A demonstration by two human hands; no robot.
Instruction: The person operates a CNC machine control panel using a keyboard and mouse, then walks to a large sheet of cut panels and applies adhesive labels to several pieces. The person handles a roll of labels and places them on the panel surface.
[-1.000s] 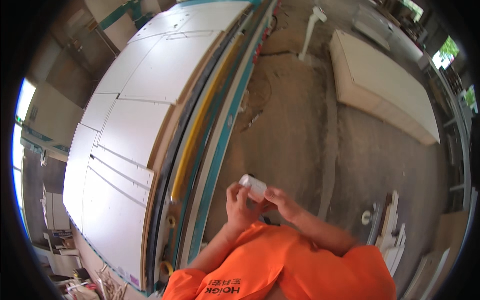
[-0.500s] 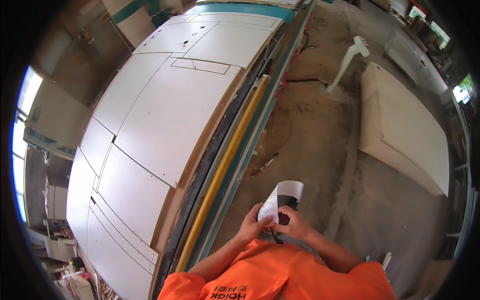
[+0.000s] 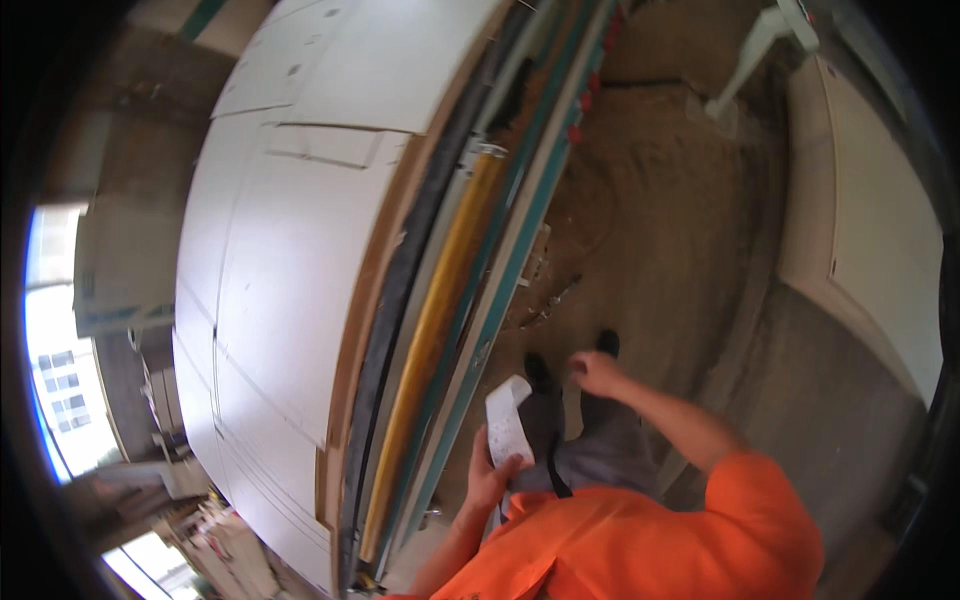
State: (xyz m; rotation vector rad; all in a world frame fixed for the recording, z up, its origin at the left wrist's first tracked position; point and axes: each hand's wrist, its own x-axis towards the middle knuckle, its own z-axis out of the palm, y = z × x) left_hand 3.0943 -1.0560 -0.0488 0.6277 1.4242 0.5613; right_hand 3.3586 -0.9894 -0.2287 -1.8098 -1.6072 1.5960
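Note:
In my left hand [image 3: 488, 478] is a curled strip of white printed paper [image 3: 509, 428], gripped at its lower end with the thumb on top. Its upper end bends over and hangs free. My right hand [image 3: 598, 376] is apart from the paper, held out ahead over the floor with its fingers curled in. Whether a small thing is pinched there is too blurred to see. On my left lies a large white board [image 3: 310, 230], cut by thin lines into panels, on a long machine bed.
A yellow rail [image 3: 430, 350] and a teal-edged beam [image 3: 497, 305] run along the bed's near side. Cables and a small tool [image 3: 563, 290] lie on the floor. At right are a pale stack of boards [image 3: 870, 210] and a white post [image 3: 748, 62].
My right hand has left the paper and moved forward and to the right. The left hand keeps the paper, lower and further left. My view has shifted, so my legs and shoes now show.

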